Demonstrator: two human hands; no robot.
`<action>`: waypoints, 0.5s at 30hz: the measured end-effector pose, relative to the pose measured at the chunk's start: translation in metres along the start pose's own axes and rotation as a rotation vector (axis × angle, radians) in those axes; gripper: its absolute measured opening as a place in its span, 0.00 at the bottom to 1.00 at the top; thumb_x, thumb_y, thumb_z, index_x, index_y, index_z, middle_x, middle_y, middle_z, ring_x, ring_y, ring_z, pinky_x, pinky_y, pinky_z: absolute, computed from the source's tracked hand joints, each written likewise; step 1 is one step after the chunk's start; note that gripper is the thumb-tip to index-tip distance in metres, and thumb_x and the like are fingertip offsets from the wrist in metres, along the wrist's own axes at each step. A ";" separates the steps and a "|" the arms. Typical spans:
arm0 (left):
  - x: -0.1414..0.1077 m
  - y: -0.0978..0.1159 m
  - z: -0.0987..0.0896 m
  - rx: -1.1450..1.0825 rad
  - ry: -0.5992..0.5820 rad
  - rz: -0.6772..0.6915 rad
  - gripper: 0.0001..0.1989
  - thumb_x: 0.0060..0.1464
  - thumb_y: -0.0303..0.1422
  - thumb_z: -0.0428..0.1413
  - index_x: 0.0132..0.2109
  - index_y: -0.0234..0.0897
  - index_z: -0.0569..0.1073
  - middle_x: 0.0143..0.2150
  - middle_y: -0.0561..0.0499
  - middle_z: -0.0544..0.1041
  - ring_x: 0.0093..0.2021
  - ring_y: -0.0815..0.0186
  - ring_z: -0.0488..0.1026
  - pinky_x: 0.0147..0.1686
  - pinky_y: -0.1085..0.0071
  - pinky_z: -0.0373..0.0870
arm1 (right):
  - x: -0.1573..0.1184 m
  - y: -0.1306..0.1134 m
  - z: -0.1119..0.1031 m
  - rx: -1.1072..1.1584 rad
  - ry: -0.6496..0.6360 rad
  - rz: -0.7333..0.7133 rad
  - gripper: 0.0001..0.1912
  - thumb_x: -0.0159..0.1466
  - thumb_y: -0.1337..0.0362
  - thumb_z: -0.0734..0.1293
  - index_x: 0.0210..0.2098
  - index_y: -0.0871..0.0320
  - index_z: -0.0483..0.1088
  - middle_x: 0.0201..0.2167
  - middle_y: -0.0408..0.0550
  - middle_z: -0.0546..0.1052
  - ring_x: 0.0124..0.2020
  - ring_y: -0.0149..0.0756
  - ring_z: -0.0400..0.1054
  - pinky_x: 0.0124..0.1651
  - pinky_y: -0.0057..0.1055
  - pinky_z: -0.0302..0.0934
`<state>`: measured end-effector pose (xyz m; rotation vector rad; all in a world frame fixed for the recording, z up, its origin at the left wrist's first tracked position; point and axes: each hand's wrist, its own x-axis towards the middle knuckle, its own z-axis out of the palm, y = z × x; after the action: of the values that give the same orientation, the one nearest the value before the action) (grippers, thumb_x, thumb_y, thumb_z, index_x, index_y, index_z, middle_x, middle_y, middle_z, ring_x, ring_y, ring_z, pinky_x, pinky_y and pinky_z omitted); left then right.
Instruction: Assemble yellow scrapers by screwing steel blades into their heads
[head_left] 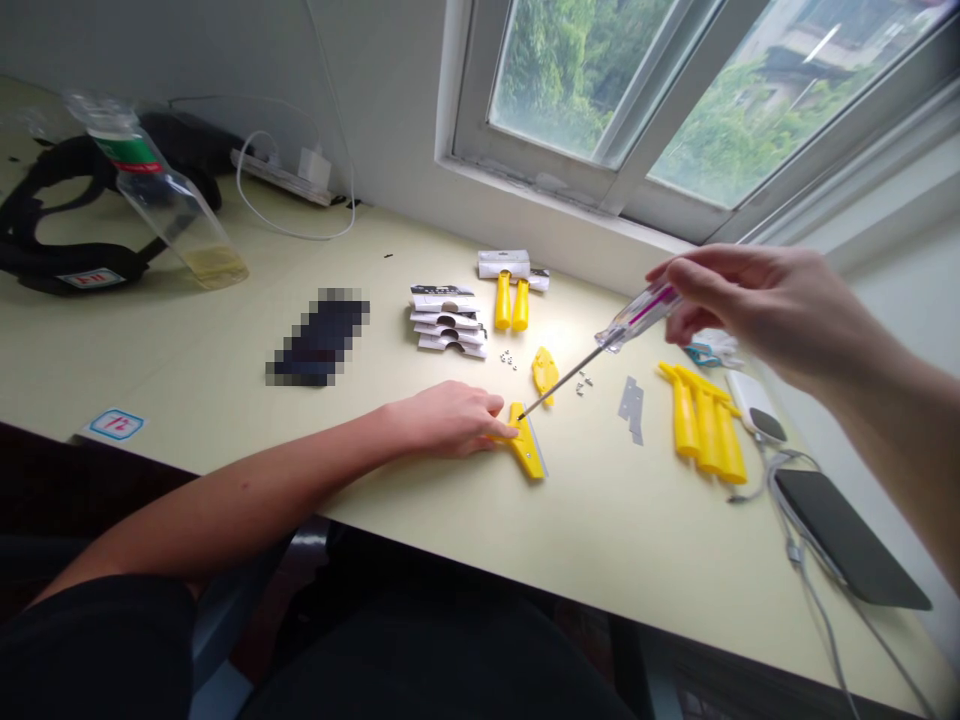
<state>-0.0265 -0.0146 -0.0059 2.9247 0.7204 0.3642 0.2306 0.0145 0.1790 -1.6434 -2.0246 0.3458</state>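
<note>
My left hand [457, 420] is closed on a yellow scraper [527, 455], pressing it to the table; its handle is mostly hidden by the fingers. A thin metal blade edge shows along the scraper head's right side. In my right hand [750, 290], raised above the table, is a screwdriver [637, 318] with a clear, purple-striped handle. Its long shaft slants down left, the tip meeting the upper part of the scraper head. Beyond the head lie a yellow plate [545, 374], small screws [508, 360] and more screws [583, 383]. Grey blades [632, 410] rest farther right.
Several yellow handles [709, 425] lie at right, near a dark phone-like slab [847, 535] and cables. White-sleeved blades [450, 325] and two sleeved scrapers [512, 300] sit toward the window. A tilted-looking bottle [169, 200], black headgear [71, 260] and a pixelated dark object [322, 335] are leftward.
</note>
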 end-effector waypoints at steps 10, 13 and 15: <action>-0.001 -0.001 0.002 0.013 -0.003 -0.005 0.14 0.62 0.39 0.55 0.54 0.52 0.75 0.36 0.52 0.73 0.30 0.69 0.70 0.25 0.71 0.53 | 0.007 0.009 -0.020 -0.168 -0.303 -0.286 0.17 0.58 0.51 0.67 0.44 0.49 0.74 0.41 0.47 0.79 0.39 0.43 0.74 0.40 0.39 0.68; 0.000 -0.001 0.001 0.010 -0.012 -0.007 0.14 0.62 0.38 0.55 0.54 0.52 0.75 0.37 0.51 0.74 0.31 0.68 0.71 0.26 0.71 0.55 | 0.004 0.010 -0.010 0.080 -0.211 -0.223 0.22 0.61 0.46 0.66 0.50 0.49 0.68 0.47 0.50 0.77 0.42 0.43 0.75 0.41 0.40 0.70; 0.000 -0.001 0.001 0.010 -0.015 -0.004 0.14 0.62 0.38 0.55 0.54 0.51 0.75 0.37 0.51 0.74 0.32 0.68 0.71 0.26 0.71 0.55 | 0.001 0.009 0.000 0.247 -0.182 -0.144 0.25 0.63 0.42 0.63 0.49 0.52 0.66 0.46 0.52 0.77 0.40 0.41 0.75 0.40 0.39 0.71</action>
<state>-0.0265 -0.0141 -0.0067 2.9314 0.7285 0.3387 0.2384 0.0178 0.1749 -1.3501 -2.1197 0.6851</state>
